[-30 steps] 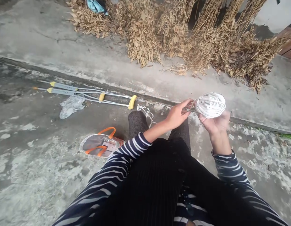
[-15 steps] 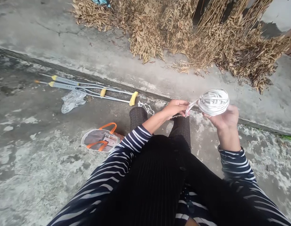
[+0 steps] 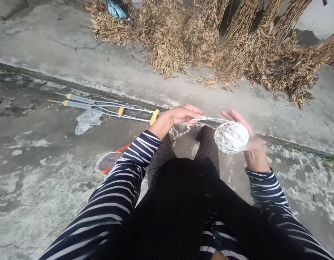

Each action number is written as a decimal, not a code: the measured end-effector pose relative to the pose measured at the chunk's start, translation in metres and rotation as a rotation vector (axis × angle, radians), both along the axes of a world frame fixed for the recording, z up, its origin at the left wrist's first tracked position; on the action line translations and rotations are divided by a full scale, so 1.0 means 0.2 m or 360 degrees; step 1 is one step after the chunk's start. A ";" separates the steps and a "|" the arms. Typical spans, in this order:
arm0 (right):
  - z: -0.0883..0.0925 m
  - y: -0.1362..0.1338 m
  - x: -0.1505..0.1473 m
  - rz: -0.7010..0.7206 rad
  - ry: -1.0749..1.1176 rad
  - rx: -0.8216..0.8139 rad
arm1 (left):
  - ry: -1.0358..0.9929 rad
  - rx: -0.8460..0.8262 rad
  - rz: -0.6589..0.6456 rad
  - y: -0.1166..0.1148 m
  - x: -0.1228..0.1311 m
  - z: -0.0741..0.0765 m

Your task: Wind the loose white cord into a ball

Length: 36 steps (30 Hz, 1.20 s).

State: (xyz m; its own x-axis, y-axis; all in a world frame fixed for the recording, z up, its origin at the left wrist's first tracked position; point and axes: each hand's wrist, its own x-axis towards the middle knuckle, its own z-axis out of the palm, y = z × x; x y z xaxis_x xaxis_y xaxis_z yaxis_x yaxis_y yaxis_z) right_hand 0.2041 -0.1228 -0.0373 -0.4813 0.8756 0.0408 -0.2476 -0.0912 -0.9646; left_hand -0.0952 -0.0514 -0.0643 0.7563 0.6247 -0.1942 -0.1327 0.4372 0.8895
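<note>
My left hand (image 3: pixel 184 115) pinches a strand of white string between thumb and fingers, in front of my knees. From it the strand runs taut to the right, to a wound ball of white string (image 3: pixel 231 137). My right hand (image 3: pixel 249 135) holds this ball against its palm, fingers stretched out past it and slightly blurred; its thumb is hidden. Below my left hand a loose, crinkled tail of string (image 3: pixel 179 134) hangs down near my left knee.
Crutches (image 3: pixel 110 108) with yellow pads lie on the concrete at left, beside a clear plastic bag (image 3: pixel 88 121). A bag with orange handles (image 3: pixel 109 161) stands partly behind my left sleeve. Dried leafy stalks (image 3: pixel 183 43) line the raised ledge (image 3: pixel 115 68) ahead.
My left hand has moved left, drawing out a longer strand. The ball has turned and come left and nearer to me, while my right hand's fingers have straightened.
</note>
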 end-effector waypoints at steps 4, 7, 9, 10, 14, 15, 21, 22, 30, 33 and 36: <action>0.05 0.00 -0.03 0.0226 -0.0087 0.0082 | 0.0173 0.0155 -0.0229 0.07 -0.03 0.07; 0.08 -0.01 -0.07 0.0318 -0.0096 0.0086 | 0.0259 0.0269 -0.0287 0.07 0.01 0.07; 0.10 -0.02 -0.08 0.0265 -0.0086 0.0085 | 0.0246 0.0270 -0.0326 0.05 0.07 0.05; 0.11 -0.03 -0.08 0.0226 -0.0093 0.0089 | 0.0209 0.0240 -0.0355 0.04 0.11 0.03; 0.20 -0.01 -0.05 0.0085 -0.0275 0.0200 | -0.0032 0.0018 -0.0411 -0.05 0.24 -0.06; 0.22 0.00 -0.03 0.0067 -0.0362 0.0256 | -0.0080 -0.0023 -0.0422 -0.07 0.27 -0.07; 0.28 0.05 0.02 0.0006 -0.0471 0.0334 | -0.0278 -0.0146 -0.0505 -0.20 0.40 -0.14; 0.26 0.06 0.01 0.0015 -0.0442 0.0296 | -0.0302 -0.0163 -0.0490 -0.22 0.41 -0.15; 0.01 0.12 -0.08 -0.0332 -0.0035 0.0129 | -0.0226 0.0048 -0.0074 -0.22 0.41 -0.20; -0.02 0.15 -0.11 -0.0465 -0.0007 0.0117 | 0.0015 0.0355 0.0320 -0.23 0.39 -0.15; 0.00 0.18 -0.13 -0.0525 0.0009 0.0071 | 0.0267 0.0612 0.0587 -0.26 0.37 -0.10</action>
